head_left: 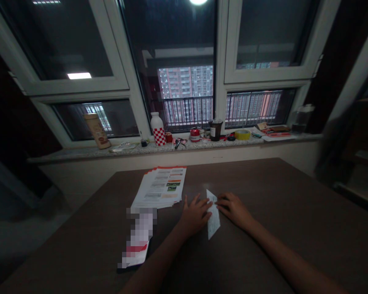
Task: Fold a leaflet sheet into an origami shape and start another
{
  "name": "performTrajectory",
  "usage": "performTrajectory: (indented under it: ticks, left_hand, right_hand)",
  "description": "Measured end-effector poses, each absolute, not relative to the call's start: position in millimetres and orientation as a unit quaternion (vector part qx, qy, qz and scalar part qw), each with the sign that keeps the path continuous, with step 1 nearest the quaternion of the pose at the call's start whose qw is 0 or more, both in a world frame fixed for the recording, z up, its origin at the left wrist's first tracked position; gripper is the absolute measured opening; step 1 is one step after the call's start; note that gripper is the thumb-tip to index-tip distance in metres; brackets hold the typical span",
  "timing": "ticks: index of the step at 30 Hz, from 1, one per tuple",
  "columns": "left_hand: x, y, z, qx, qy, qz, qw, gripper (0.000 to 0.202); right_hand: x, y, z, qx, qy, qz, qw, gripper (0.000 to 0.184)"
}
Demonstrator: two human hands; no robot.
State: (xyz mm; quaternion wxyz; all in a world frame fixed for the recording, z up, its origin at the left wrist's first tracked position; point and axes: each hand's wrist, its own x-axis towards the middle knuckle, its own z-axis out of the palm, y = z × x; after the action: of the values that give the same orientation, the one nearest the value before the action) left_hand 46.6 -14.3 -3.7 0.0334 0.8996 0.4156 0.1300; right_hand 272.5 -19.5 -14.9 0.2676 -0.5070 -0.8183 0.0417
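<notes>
A narrow folded strip of white paper (214,214) lies on the dark brown table (279,212), pointing away from me. My left hand (195,213) rests flat on the table at its left edge, fingers spread and touching the paper. My right hand (233,207) lies on the paper's right side, fingers curled down and pressing on its upper part. Neither hand lifts the paper.
A stack of printed leaflets (162,186) lies to the left of my hands, and a blurred paper (138,239) sits nearer me. The stone windowsill (79,153) holds a white bottle (158,128), a tan canister (97,130), a dark cup (215,130), yellow tape (242,134) and small items.
</notes>
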Motion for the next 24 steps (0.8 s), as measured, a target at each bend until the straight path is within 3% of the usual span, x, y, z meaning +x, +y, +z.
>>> performTrajectory:
  ticks: [10, 20, 24]
  left_hand:
    - [47.7, -15.7, -5.0, 0.885, 0.439, 0.150, 0.035, 0.044]
    - [49.0, -19.2, -5.5, 0.880, 0.449, 0.154, 0.028, 0.044]
    - [49.8, -20.6, -7.0, 0.877, 0.453, 0.159, 0.011, 0.044]
  right_hand:
    - [271.4, -20.5, -6.5, -0.540, -0.806, 0.093, 0.224, 0.028]
    - [281.3, -28.1, -0.9, -0.487, -0.836, 0.154, 0.200, 0.063]
    - [280.9, -28.6, -1.8, -0.484, -0.839, 0.149, 0.197, 0.063]
